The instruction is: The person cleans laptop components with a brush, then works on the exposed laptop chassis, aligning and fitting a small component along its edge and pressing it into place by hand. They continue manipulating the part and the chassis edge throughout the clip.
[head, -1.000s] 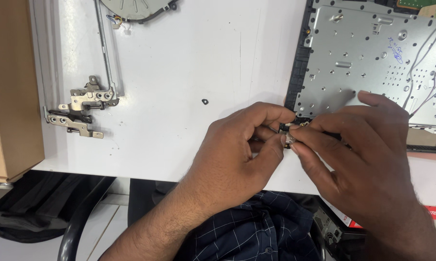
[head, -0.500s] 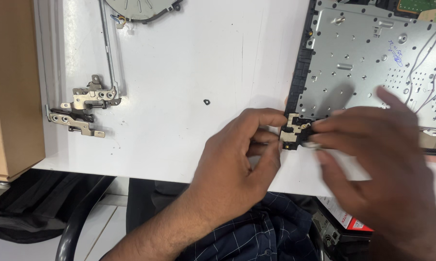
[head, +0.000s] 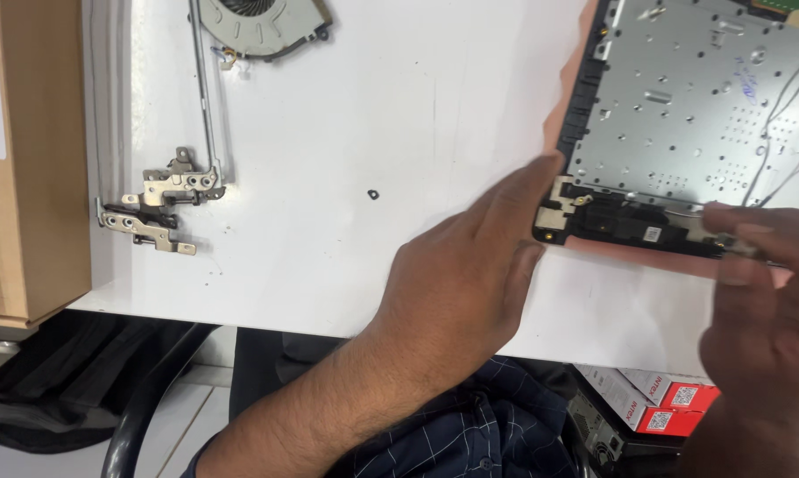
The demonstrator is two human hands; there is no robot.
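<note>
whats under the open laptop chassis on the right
A pink sheet shows past the left and lower edges of the grey metal laptop chassis, lying on the white table. How far it runs underneath is covered. The left hand touches the chassis corner.

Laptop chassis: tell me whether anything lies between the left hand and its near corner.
Nothing visible does. The left hand already has its fingertips at the chassis corner, by the metal bracket. The loose black ring and hinges lie well aside on the table.
</note>
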